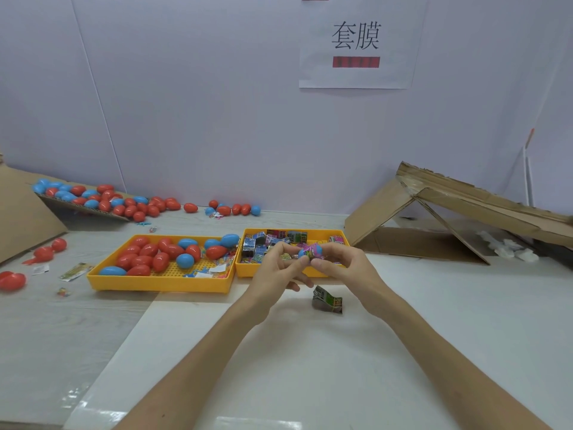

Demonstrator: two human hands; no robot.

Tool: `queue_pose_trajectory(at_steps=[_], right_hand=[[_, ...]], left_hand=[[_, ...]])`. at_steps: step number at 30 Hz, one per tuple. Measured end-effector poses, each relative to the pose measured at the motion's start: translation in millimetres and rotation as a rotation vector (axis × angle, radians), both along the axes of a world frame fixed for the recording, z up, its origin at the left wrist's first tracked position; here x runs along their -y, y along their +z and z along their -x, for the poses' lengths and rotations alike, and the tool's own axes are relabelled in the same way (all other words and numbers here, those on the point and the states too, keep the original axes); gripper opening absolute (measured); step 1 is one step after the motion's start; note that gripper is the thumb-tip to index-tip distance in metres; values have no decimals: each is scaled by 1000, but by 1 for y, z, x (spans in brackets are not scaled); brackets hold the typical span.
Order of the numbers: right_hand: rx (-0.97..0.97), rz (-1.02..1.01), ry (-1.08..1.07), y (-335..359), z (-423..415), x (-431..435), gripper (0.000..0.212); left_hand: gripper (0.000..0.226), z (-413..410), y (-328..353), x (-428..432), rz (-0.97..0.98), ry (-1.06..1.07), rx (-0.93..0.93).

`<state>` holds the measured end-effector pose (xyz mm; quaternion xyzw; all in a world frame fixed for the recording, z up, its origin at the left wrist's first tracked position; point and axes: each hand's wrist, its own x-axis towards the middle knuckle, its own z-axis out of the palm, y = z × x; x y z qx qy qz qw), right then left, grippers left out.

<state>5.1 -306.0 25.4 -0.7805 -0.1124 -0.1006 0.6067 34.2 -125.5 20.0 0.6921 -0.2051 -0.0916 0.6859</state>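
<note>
1. Blue plastic egg (301,253) is held in the air over the front edge of the right yellow tray (245,271), between both hands. A pink printed film sleeve (313,251) sits round its middle and right part; bare blue shows at the left end.
2. Left hand (276,268): narrow grip, thumb and fingertips pinching the egg's bare left end. Right hand (344,265): narrow grip, pinching the sleeved end.
3. Handling (judged): the egg is probably hollow, light, stiff, smooth and slippery. The sleeve looks thin and crinkly and likely creases easily. Best to hold the egg by its bare end and the sleeve by its open rim.
4. The right tray holds heaped folded sleeves.
5. Left yellow tray (161,282), touching it, holds red and blue eggs.
6. Loose crumpled sleeve (328,301) lies on the tabletop (310,367) below the right hand.
7. More eggs (102,200) at the back left, folded cardboard (434,212) at the right.
</note>
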Motion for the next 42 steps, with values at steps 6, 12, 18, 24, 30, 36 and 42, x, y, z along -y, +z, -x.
queue_pose_trajectory(at_steps=[6, 12, 18, 24, 30, 36, 42], right_hand=[[-135, -218, -24, 4, -3, 0, 28], [-81, -217, -37, -1, -3, -1, 31], [-100, -236, 43, 0, -2, -5, 41], [-100, -249, 70, 2, 0, -5, 42], [-166, -315, 108, 4, 1, -7, 44], [-167, -330, 138, 2, 2, -7, 36], [-128, -402, 166, 4, 1, -5, 32]], left_hand=[[31, 2, 8, -2, 175, -54, -148], [27, 3, 8, -2, 239, -90, -198], [27, 3, 9, -4, 300, -149, -279], [54, 3, 10, -3, 317, -150, -313], [44, 4, 9, -7, 358, -200, -247], [44, 4, 9, -6, 353, -253, -233], [41, 4, 9, -8, 358, -298, -245]])
